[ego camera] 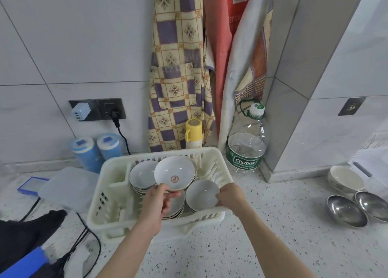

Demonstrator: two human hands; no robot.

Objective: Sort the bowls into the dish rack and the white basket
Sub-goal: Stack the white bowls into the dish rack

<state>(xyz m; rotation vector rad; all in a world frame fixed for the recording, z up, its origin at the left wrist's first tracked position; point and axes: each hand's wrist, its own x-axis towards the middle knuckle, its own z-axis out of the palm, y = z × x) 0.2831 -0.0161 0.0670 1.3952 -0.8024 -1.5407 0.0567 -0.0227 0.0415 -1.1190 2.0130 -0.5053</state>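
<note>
Two bare forearms reach forward over the speckled counter [262, 242] into the white basket [98, 204]. The left hand [159, 202] pinches the near rim of a shallow white bowl [175, 173], thumb on the upper face and fingers curled beneath; the bowl is lifted and tilted toward the camera, showing a smooth glazed interior with a small round reddish emblem at its centre. The right hand [230, 194] grips the right edge of a second white bowl [202, 194], fingers curled round its rim; this bowl sits on top of a stack at the basket's right front.

Further stacked white bowls [142, 174] stand inside the basket behind and below the lifted one (their count cannot be told). The basket is rectangular moulded plastic, cream-white, with slotted walls and rounded corners.

At far right on the counter stand a deeper white ceramic bowl [346, 179] and two polished metal bowls [346, 210], close together. Behind the basket stand a clear plastic water bottle [246, 143] with a green label and a yellow-capped flask [194, 133].
</note>
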